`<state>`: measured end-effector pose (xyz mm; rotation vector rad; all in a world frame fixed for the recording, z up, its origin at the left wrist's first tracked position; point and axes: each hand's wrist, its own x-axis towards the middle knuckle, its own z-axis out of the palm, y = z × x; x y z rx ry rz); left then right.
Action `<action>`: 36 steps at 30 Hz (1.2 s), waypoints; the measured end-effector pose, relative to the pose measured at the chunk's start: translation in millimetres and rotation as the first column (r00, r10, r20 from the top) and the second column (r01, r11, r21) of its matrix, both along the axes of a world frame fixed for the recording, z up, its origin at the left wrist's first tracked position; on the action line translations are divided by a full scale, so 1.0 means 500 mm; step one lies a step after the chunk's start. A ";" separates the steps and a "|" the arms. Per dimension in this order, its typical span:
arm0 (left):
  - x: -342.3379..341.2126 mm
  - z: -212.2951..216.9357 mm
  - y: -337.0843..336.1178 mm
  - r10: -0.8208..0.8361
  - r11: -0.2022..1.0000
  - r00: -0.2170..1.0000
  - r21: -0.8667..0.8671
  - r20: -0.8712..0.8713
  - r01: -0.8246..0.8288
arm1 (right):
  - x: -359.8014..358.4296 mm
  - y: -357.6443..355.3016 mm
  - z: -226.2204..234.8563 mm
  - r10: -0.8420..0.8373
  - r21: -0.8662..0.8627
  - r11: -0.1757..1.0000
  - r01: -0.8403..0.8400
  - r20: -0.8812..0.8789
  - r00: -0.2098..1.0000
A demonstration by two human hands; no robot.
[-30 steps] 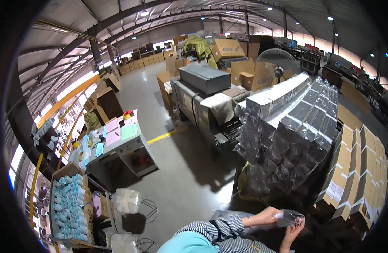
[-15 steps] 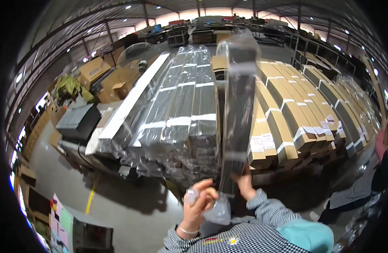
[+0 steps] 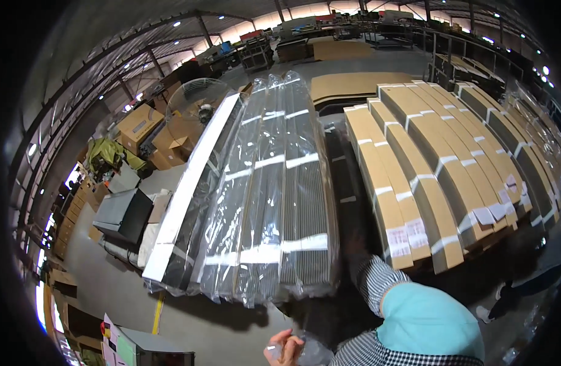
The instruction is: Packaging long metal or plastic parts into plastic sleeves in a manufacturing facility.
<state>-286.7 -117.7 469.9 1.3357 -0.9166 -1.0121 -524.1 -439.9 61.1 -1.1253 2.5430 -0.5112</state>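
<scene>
My left hand (image 3: 284, 349) is at the lower edge with its fingers curled. Crumpled clear plastic film (image 3: 315, 352) is in its grasp and trails to its right. My right arm, in a checked sleeve (image 3: 381, 282) and a turquoise cover, reaches down into the dark gap between two stacks. At its end my right hand (image 3: 356, 255) is a dark blur, so its fingers cannot be made out. A long dark bundle (image 3: 343, 177) with white bands lies low in that gap, close to this hand. Left of it are long grey ridged bundles (image 3: 305, 201) wrapped in clear plastic.
Banded brown cardboard bundles (image 3: 414, 165) are stacked to the right. A long white strip (image 3: 192, 189) borders the wrapped stack. Farther left are a dark box (image 3: 123, 213), cartons (image 3: 140, 125) and a fan (image 3: 201, 104). Another person's leg and shoe (image 3: 486, 313) show at lower right.
The plastic-wrapped dark bundle raised in front of my right hand has gone down, and a dark bundle lies in the gap. My right arm has reached forward; my left hand is lower in view.
</scene>
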 end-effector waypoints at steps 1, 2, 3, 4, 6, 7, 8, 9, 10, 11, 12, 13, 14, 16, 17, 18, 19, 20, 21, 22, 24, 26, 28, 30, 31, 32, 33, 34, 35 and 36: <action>0.007 0.001 0.009 0.052 0.999 0.998 0.011 0.033 -0.052 | 0.029 0.028 0.060 0.194 0.036 0.980 -0.198 0.092 0.977; -0.001 -0.001 -0.003 0.030 0.999 0.999 0.028 0.044 -0.031 | -0.003 0.041 0.099 0.166 0.037 0.985 -0.170 0.091 0.982; -0.012 -0.002 -0.017 -0.018 1.000 1.000 0.020 -0.011 0.018 | -0.040 0.056 0.130 0.202 -0.001 0.979 -0.204 0.156 0.967; -0.027 -0.004 -0.027 -0.042 0.999 0.999 0.034 -0.013 0.043 | -0.067 0.084 0.160 0.247 -0.036 0.969 -0.245 0.220 0.944; -0.058 -0.012 -0.040 -0.033 0.999 0.996 0.031 -0.088 0.035 | -0.042 0.146 0.279 0.330 0.077 0.939 -0.336 0.084 0.940; -0.068 -0.025 -0.042 -0.086 0.996 0.972 -0.010 -0.217 0.086 | -0.034 0.176 0.325 0.337 0.150 0.926 -0.346 0.086 0.938; -0.079 -0.061 -0.063 -0.221 0.971 0.952 -0.141 -0.213 0.194 | -0.057 0.174 0.226 0.405 0.055 0.911 -0.409 0.070 0.911; -0.078 -0.093 -0.069 -0.332 0.926 0.920 -0.260 -0.207 0.275 | -0.054 0.184 0.155 0.384 -0.147 0.899 -0.412 -0.185 0.905; -0.080 -0.057 -0.062 -0.293 0.951 0.935 -0.166 -0.199 0.263 | -0.005 0.204 0.276 0.517 -0.135 0.844 -0.520 -0.058 0.854; -0.083 -0.065 -0.061 -0.319 0.935 0.941 -0.199 -0.112 0.293 | -0.020 0.240 0.352 0.539 -0.405 0.706 -0.581 -0.226 0.812; -0.084 -0.078 -0.058 -0.341 0.915 0.940 -0.238 -0.023 0.326 | -0.052 0.282 0.457 0.516 -0.518 0.638 -0.570 -0.262 0.816; -0.103 -0.073 -0.050 -0.361 0.918 0.930 -0.199 -0.061 0.343 | -0.123 0.292 0.472 0.375 -0.514 0.616 -0.597 -0.475 0.796; -0.110 -0.072 -0.037 -0.356 0.927 0.929 -0.161 -0.098 0.338 | -0.179 0.340 0.567 0.436 -0.618 0.607 -0.500 -0.267 0.860; -0.117 -0.081 -0.003 -0.350 0.928 0.897 -0.230 -0.270 0.293 | -0.299 0.448 0.645 0.070 -0.656 0.683 -0.322 -0.380 0.922; -0.111 -0.077 0.021 -0.352 0.924 0.887 -0.259 -0.299 0.280 | -0.368 0.493 0.640 0.015 -0.555 0.782 -0.284 -0.438 0.899; -0.104 -0.075 0.048 -0.343 0.924 0.881 -0.286 -0.325 0.254 | -0.411 0.533 0.621 -0.029 -0.372 0.910 -0.181 -0.494 0.869; -0.097 -0.072 0.076 -0.310 0.928 0.894 -0.306 -0.323 0.211 | -0.429 0.570 0.637 0.039 -0.101 0.990 -0.095 -0.451 0.892; -0.104 -0.060 0.099 -0.323 0.930 0.873 -0.292 -0.364 0.222 | -0.447 0.616 0.607 0.069 -0.098 0.986 -0.135 -0.500 0.863; -0.111 -0.049 0.121 -0.347 0.922 0.859 -0.304 -0.376 0.239 | -0.442 0.633 0.580 0.057 -0.140 0.977 -0.158 -0.546 0.836; -0.118 -0.042 0.140 -0.363 0.916 0.847 -0.316 -0.389 0.248 | -0.435 0.642 0.559 0.049 -0.180 0.965 -0.190 -0.591 0.805; -0.145 -0.023 0.177 -0.445 0.885 0.776 -0.351 -0.448 0.305 | -0.407 0.649 0.551 0.000 -0.255 0.958 -0.130 -0.455 0.891; -0.184 -0.009 0.206 -0.479 0.876 0.708 -0.337 -0.519 0.345 | -0.427 0.668 0.552 -0.020 -0.289 0.949 -0.123 -0.447 0.894; -0.194 -0.008 0.228 -0.455 0.889 0.714 -0.316 -0.532 0.331 | -0.402 0.696 0.606 0.018 -0.298 0.942 -0.156 -0.418 0.908; -0.189 -0.021 0.230 -0.460 0.885 0.706 -0.348 -0.539 0.311 | -0.358 0.761 0.644 0.035 -0.392 0.883 -0.258 -0.493 0.870; -0.190 -0.022 0.231 -0.416 0.909 0.679 -0.304 -0.605 0.286 | -0.321 0.812 0.670 0.064 -0.435 0.849 -0.300 -0.479 0.875; -0.189 -0.022 0.237 -0.372 0.928 0.647 -0.256 -0.665 0.271 | -0.288 0.866 0.696 0.111 -0.395 0.859 -0.324 -0.475 0.873; -0.204 -0.025 0.233 -0.391 0.919 0.575 -0.266 -0.719 0.292 | -0.293 0.910 0.679 0.196 -0.362 0.841 -0.403 -0.491 0.849; -0.214 -0.029 0.233 -0.395 0.914 0.527 -0.264 -0.753 0.308 | -0.295 0.951 0.665 0.277 -0.328 0.815 -0.478 -0.504 0.818; -0.220 -0.038 0.235 -0.402 0.910 0.501 -0.272 -0.766 0.314 | -0.272 0.978 0.693 0.461 -0.523 0.722 -0.452 -0.123 0.879; -0.231 -0.045 0.232 -0.411 0.903 0.470 -0.280 -0.781 0.324 | -0.240 1.004 0.733 0.625 -0.686 0.651 -0.327 0.240 0.743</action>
